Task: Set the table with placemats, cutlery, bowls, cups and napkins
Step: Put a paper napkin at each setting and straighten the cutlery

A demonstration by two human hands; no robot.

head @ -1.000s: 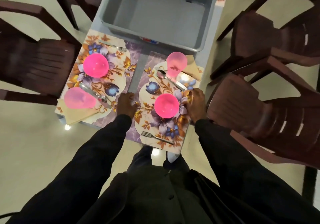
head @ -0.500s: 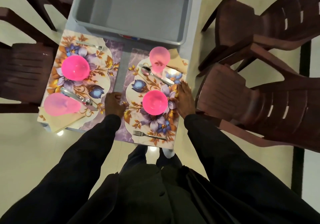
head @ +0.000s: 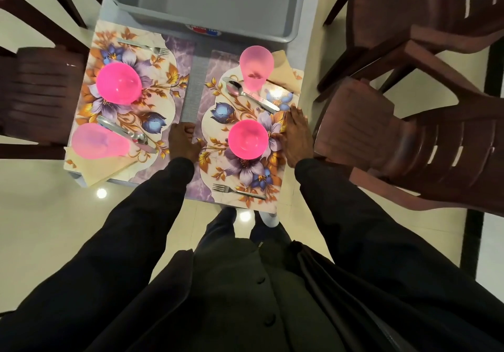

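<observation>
Two floral placemats lie side by side on the small table. The right placemat (head: 218, 166) carries a pink bowl (head: 247, 139), a pink cup (head: 256, 67) on a beige napkin (head: 285, 73), a spoon (head: 236, 90), a knife (head: 266, 104) and a fork (head: 238, 191). My left hand (head: 182, 141) rests at this mat's left edge, fingers curled on the bare table strip, thumb touching the mat. My right hand (head: 296, 136) lies flat along the mat's right edge, fingers straight. The left placemat (head: 166, 79) holds a second bowl (head: 119, 83), cup (head: 99, 141), napkin (head: 103, 169), fork (head: 144, 47) and cutlery (head: 125, 133).
An empty grey plastic tub (head: 289, 28) stands at the far end of the table. Dark brown plastic chairs stand close by: one on the left (head: 41, 92), and two on the right (head: 395, 139), the nearer almost touching my right hand. Glossy tiled floor lies below.
My right hand's fingers have gone from curled over the right mat's edge to lying straight along it. My left hand has stayed at the mat's left edge. The view shifted slightly.
</observation>
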